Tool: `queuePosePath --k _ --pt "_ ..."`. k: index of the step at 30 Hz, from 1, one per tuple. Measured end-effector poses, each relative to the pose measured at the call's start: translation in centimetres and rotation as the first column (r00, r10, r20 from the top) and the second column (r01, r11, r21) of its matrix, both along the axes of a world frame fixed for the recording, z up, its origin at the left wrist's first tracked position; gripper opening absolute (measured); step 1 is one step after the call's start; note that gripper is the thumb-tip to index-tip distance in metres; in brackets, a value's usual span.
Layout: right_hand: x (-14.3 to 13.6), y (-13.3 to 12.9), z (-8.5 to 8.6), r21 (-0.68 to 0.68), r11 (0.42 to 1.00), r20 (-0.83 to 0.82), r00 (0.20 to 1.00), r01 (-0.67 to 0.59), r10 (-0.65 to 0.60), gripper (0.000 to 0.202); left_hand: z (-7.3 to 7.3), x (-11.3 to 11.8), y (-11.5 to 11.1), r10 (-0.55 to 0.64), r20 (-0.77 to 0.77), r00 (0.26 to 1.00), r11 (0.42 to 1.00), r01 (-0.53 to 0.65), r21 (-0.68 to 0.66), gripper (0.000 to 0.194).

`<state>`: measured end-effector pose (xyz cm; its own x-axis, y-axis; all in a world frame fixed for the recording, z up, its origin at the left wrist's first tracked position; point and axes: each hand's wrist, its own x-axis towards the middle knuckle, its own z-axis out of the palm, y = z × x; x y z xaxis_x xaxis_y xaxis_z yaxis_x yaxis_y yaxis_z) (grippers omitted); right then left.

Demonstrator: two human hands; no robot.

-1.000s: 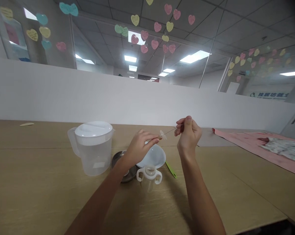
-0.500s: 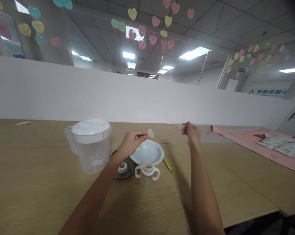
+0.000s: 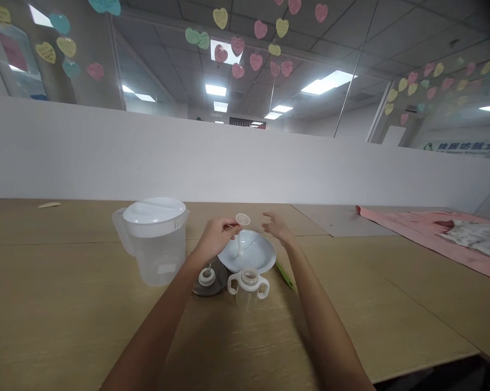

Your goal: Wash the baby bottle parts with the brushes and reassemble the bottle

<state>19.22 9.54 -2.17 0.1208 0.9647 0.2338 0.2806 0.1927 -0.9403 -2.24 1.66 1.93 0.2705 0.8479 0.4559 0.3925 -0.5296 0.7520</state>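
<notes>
My left hand pinches a small translucent round disc by its edge. A pale stem with a thicker end hangs below the disc, over the white bowl. Close to its right is my right hand, fingers curled and partly spread. A thin dark stick slants over the bowl toward those fingers; their grip on it is hard to make out. Before the bowl stands a clear two-handled cup, its top uncovered. A white ring-shaped cap lies on a dark round plate beside it.
A translucent lidded pitcher stands left of my left forearm. A green handle sticks out right of the bowl. On the far right, patterned fabric lies on a pink cloth. A white partition runs behind the table.
My right hand has moved left and slightly down, bringing the thin stick over the bowl. In my left hand the disc has tilted, so its face and hanging stem now show.
</notes>
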Motion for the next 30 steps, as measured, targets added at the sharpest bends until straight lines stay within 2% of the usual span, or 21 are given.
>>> queuePosePath --k 3,4,5,6,7,8,12,18,21,26,30 --pt "-1.2 -1.9 2.3 0.04 0.997 0.096 0.993 -0.072 0.068 0.033 0.0 0.1 -0.2 0.036 -0.02 0.999 0.999 -0.035 0.018 0.022" --pt "-1.7 -2.8 3.0 0.017 0.976 0.161 0.964 -0.215 0.21 0.029 -0.1 0.2 -0.3 0.037 -0.003 0.999 0.999 -0.037 0.017 0.022" --pt "-2.2 -3.8 3.7 -0.038 0.925 0.18 0.908 -0.378 0.379 0.026 -0.1 0.3 -0.4 0.031 0.025 0.999 0.999 -0.032 0.01 0.022" --pt "-2.7 -4.7 4.3 -0.08 0.845 0.169 0.828 -0.529 0.535 0.027 -0.1 0.3 -0.4 0.025 0.059 0.998 1.0 -0.025 0.003 0.023" --pt "-3.1 -5.5 4.8 -0.089 0.786 0.153 0.772 -0.612 0.617 0.028 -0.1 0.3 -0.3 0.021 0.092 0.996 1.0 -0.021 -0.002 0.023" --pt "-3.5 -6.1 5.2 -0.075 0.767 0.139 0.755 -0.637 0.641 0.029 -0.2 0.3 -0.3 0.023 0.122 0.992 1.0 -0.023 -0.001 0.024" --pt "-4.0 -6.7 5.6 -0.047 0.74 0.027 0.74 -0.671 0.673 0.033 -0.2 0.0 0.0 0.083 0.146 0.986 0.996 -0.087 0.024 0.025" --pt "-3.8 -5.9 4.8 -0.026 0.703 -0.147 0.698 -0.711 0.7 0.031 0.1 -0.3 -0.5 0.25 -0.073 0.965 0.962 -0.24 0.13 0.028" --pt "-4.0 -5.6 4.4 -0.008 0.692 -0.176 0.682 -0.722 0.71 0.028 0.6 -0.3 -1.1 0.293 -0.169 0.941 0.948 -0.263 0.179 0.031" --pt "-3.8 -4.8 3.9 -0.043 0.731 -0.167 0.726 -0.681 0.667 0.029 1.4 -0.6 -1.9 0.37 -0.41 0.834 0.922 -0.275 0.273 0.03" --pt "-2.8 -4.0 3.3 -0.138 0.8 0.013 0.807 -0.584 0.591 0.022 1.8 -1.4 -2.2 0.307 -0.587 0.749 0.952 -0.242 0.189 0.017"
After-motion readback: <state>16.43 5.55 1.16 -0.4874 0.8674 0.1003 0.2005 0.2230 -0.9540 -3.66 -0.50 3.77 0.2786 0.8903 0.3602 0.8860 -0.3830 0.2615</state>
